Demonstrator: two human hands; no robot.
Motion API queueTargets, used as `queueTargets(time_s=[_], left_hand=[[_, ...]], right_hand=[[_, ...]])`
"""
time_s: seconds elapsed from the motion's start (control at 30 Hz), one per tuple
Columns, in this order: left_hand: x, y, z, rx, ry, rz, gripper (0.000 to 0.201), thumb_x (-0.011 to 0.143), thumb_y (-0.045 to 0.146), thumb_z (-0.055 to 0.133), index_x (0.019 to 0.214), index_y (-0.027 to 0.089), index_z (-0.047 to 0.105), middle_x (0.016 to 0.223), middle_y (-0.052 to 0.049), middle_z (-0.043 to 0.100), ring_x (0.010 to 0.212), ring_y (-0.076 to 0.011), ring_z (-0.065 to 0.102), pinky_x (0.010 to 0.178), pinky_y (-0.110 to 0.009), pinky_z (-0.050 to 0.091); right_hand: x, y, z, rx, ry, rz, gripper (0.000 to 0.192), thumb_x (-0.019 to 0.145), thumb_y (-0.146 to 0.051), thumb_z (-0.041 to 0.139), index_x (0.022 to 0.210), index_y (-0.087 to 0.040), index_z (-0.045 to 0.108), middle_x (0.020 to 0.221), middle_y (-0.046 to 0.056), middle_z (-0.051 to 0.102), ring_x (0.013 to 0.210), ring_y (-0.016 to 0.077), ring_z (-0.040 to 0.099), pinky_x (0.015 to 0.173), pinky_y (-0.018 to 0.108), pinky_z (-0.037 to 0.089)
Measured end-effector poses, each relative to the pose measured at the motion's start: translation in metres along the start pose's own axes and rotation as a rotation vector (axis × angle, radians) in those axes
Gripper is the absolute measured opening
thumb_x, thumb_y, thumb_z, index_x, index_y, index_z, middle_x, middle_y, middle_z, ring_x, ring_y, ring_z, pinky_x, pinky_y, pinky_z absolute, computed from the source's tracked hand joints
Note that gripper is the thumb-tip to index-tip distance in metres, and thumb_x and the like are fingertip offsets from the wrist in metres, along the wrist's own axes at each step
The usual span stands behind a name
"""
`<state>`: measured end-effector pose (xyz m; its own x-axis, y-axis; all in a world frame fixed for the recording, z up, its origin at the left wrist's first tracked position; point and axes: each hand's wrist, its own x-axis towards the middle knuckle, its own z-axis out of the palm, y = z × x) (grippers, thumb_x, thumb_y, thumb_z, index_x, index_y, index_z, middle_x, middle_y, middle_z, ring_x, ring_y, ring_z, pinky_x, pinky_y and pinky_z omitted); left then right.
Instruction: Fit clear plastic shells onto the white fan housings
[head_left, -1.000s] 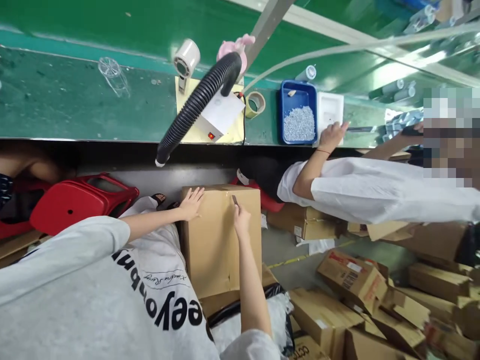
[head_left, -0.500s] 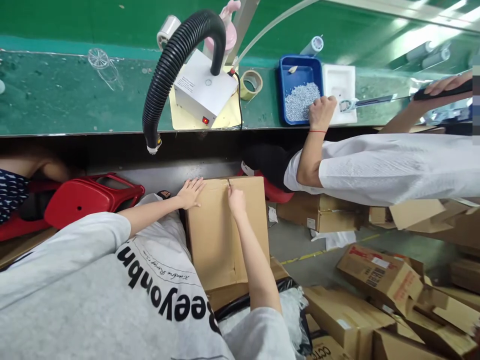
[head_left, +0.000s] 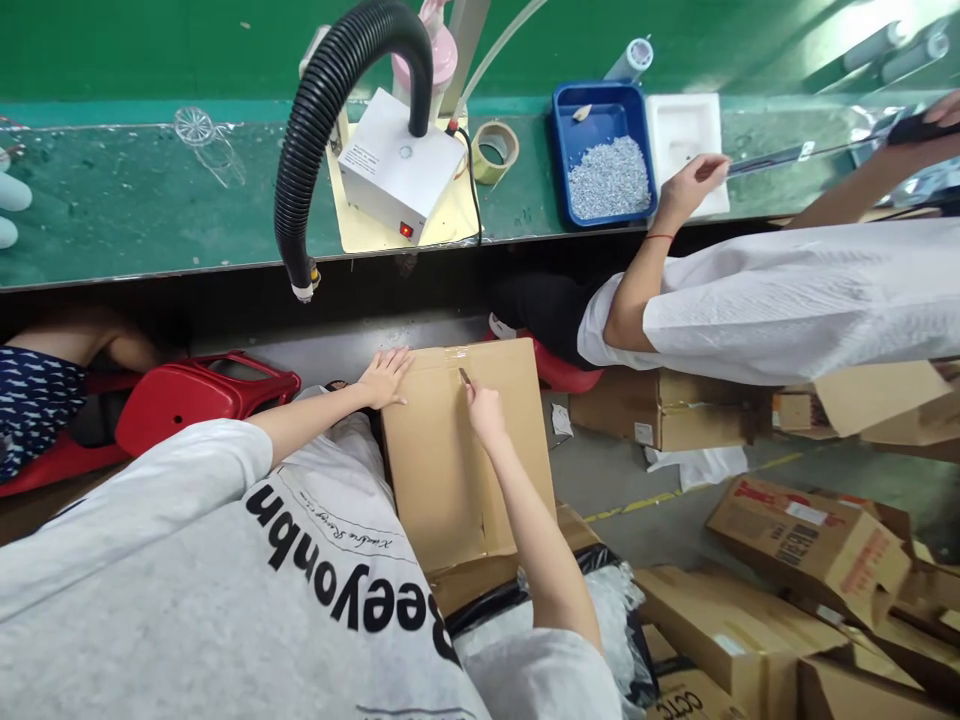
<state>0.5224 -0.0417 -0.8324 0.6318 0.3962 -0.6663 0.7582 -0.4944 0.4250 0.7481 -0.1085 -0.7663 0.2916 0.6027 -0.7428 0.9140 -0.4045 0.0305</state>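
A brown cardboard box [head_left: 442, 460] stands in front of me, its taped top seam running lengthwise. My left hand [head_left: 384, 378] lies flat with fingers spread on the box's far left corner. Closed around a small knife [head_left: 465, 377] is my right hand [head_left: 486, 412], over the seam near the far edge. The knife's thin tip points away from me; most of its handle is hidden in the fist. Clear tape [head_left: 456, 354] shows at the far end of the seam, just beyond the tip.
Beyond the box runs a green workbench [head_left: 247, 215] with a white machine [head_left: 397, 165], its black hose [head_left: 289, 190], a tape roll [head_left: 495, 152] and a blue tray [head_left: 562, 160] of pellets. A co-worker [head_left: 750, 300] sits at right. A red stool [head_left: 180, 400] is left; cartons [head_left: 795, 540] lie right.
My right hand has drawn back slightly toward me along the seam, and the knife shows more clearly. My left hand stays on the box. The co-worker's near hand moved right from the tray.
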Motion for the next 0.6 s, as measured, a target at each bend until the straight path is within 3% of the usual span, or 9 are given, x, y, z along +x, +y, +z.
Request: queueTargets(time_s=[0.13,0.43,0.6], left_hand=[[0.002,-0.002,-0.001,0.009,-0.003,0.000,0.105,0.092,0.056,0.063,0.168,0.010,0.006,0.174,-0.024,0.004,0.162,-0.0429,0.007,0.130,-0.060,0.006],[0.005,-0.003,-0.009,0.114,0.000,-0.029,0.104,0.093,0.056,0.061,0.167,0.005,0.009,0.173,-0.028,0.005,0.162,-0.0443,0.009,0.129,-0.061,0.010],[0.002,0.009,-0.019,0.197,0.056,0.021,0.099,0.094,0.046,0.058,0.164,-0.002,0.009,0.170,-0.035,0.003,0.160,-0.0522,0.003,0.121,-0.077,0.003]], right_hand=[[-0.035,0.023,0.022,-0.050,-0.075,0.029,0.030,0.107,-0.038,0.054,0.120,-0.015,0.067,0.106,0.007,0.074,0.096,0.0199,0.072,0.089,0.041,0.061],[-0.131,0.076,0.098,-0.052,-0.258,0.127,0.027,0.104,-0.036,0.061,0.121,-0.015,0.067,0.107,0.007,0.072,0.094,0.0191,0.072,0.086,0.040,0.062],[-0.180,0.112,0.132,0.011,-0.307,0.209,0.027,0.104,-0.035,0.062,0.120,-0.014,0.067,0.108,0.007,0.072,0.095,0.0199,0.072,0.088,0.042,0.062]])
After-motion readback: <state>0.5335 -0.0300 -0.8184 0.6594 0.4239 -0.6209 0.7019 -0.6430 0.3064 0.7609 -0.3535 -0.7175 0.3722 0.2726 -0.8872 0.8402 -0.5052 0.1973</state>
